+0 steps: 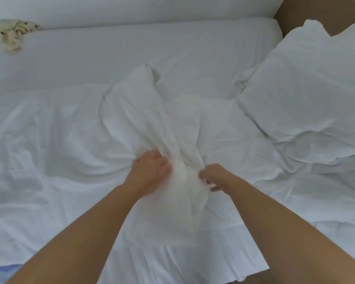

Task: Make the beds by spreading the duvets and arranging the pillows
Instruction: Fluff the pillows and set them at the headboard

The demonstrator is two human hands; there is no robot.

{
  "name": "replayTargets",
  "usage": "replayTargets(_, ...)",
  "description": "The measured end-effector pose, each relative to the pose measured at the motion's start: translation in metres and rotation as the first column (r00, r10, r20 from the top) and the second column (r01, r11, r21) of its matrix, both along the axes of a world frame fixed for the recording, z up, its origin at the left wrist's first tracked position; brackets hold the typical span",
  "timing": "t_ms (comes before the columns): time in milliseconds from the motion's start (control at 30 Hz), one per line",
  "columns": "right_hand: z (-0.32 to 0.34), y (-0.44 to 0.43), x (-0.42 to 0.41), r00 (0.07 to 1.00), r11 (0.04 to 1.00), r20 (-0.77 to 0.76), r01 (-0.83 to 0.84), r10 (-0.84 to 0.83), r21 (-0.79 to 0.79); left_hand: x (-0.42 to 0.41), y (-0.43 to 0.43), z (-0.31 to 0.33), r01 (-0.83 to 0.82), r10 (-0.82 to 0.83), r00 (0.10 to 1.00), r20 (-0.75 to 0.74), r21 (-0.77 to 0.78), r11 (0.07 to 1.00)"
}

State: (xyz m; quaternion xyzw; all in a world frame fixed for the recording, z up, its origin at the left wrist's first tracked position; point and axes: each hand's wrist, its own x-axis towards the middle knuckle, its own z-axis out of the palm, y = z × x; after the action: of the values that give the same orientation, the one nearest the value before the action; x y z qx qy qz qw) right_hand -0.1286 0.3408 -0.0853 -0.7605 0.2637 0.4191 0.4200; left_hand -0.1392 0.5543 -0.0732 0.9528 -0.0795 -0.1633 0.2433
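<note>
In the head view, a white pillow [150, 119] at the centre of the bed [131, 48] is gripped at its near end by the left hand [152, 169] and the right hand [212, 177]. A 2nd pillow [305, 95] is seen at 2 o'clock, a patterned cloth [14, 33] at 10 o'clock.

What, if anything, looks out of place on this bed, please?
A crumpled patterned cloth lies at the far left edge of the mattress, the only thing not white. The duvet is rumpled rather than spread.
</note>
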Motion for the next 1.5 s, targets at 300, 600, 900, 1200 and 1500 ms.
replayTargets(300,-0.019,0.037,0.028,0.903,0.99,0.405,0.134,-0.141,0.045,0.024,0.032,-0.023,-0.302,0.241,0.93,0.276,0.203,0.932)
replayTargets(600,0.023,0.109,0.144,0.741,0.999,0.671,0.051,-0.033,-0.007,0.043,0.068,-0.041,0.038,-0.047,0.998,0.037,0.203,0.978)
replayTargets(900,0.023,0.108,0.201,0.725,0.873,0.682,0.39,-0.095,-0.293,0.044,0.164,-0.057,-0.135,0.009,0.946,0.323,0.37,0.919)
replayTargets(1200,0.015,0.188,0.169,0.303,0.587,0.541,-0.081,0.785,-0.806,0.088,0.226,-0.048,-0.31,0.12,0.913,0.391,0.469,0.827)
replayTargets(1500,-0.174,0.198,0.147,0.267,0.487,0.426,-0.229,0.864,-0.843,0.11,0.283,-0.172,-0.347,0.181,0.923,0.34,0.528,0.775)
